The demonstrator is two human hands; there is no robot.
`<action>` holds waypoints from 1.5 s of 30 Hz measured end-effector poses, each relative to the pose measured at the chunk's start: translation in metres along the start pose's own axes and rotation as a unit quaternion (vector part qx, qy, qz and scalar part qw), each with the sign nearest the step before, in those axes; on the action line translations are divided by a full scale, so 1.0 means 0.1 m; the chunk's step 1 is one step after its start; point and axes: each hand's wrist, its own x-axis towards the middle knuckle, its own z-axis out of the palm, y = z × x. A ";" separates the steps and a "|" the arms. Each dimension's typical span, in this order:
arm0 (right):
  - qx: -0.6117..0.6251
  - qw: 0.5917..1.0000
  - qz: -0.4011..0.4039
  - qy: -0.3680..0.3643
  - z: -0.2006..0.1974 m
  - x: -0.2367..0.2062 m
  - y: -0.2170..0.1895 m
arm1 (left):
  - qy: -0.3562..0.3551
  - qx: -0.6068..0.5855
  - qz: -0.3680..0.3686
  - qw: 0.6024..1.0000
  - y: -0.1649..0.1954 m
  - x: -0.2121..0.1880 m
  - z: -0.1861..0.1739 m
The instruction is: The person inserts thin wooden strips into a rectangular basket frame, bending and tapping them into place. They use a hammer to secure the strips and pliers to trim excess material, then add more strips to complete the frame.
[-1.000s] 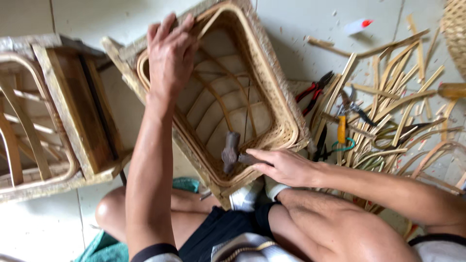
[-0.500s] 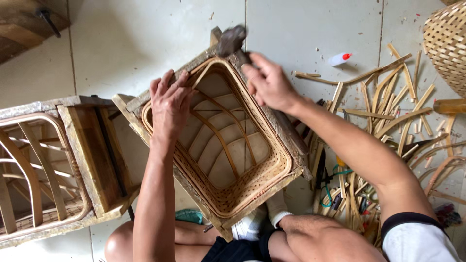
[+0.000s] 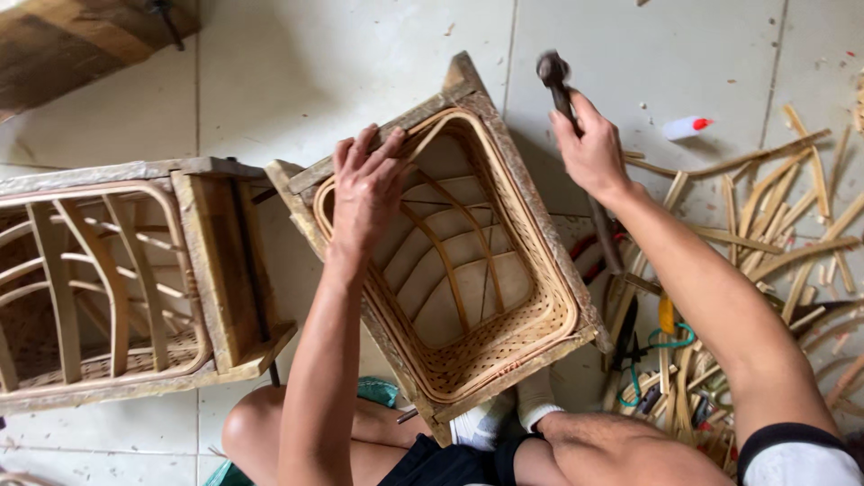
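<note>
A woven rattan basket in a wooden frame (image 3: 504, 342) lies tilted between my knees, its opening facing me. My left hand (image 3: 367, 191) rests flat on the basket's upper left rim, fingers spread over the frame's far edge. My right hand (image 3: 589, 148) grips the handle of a hammer (image 3: 554, 79), whose dark metal head is raised beside the frame's top right corner, apart from the wood.
A second wood-and-rattan frame (image 3: 117, 279) lies to the left on the tiled floor. Several rattan strips (image 3: 774, 234) and hand tools (image 3: 643, 337) are scattered at the right. A small white bottle with a red cap (image 3: 684, 128) lies beyond them. A wooden board (image 3: 81, 36) is at top left.
My right hand picked the hammer up from inside the basket and lifted it to the frame's top right corner. My left hand slid down along the upper rim.
</note>
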 end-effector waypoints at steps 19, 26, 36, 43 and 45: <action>0.098 0.946 -0.208 -0.227 0.06 -0.20 -1.73 | -0.007 0.005 -0.018 1.000 -0.25 -0.04 0.22; 0.006 0.895 -0.377 -0.237 0.88 -0.16 -2.57 | -0.017 -0.024 0.035 0.999 -0.49 -0.05 0.43; 0.017 0.951 -0.230 -0.205 0.58 -0.16 -2.36 | -0.025 -0.230 -0.152 0.961 -0.24 -0.03 0.15; -0.168 0.950 -0.235 0.122 -0.41 -0.03 -0.95 | 0.007 -0.005 -0.014 1.000 0.02 0.05 -0.04; -0.128 0.988 -0.061 0.063 -0.37 -0.09 -0.50 | 0.012 0.017 -0.008 1.000 0.05 0.05 -0.03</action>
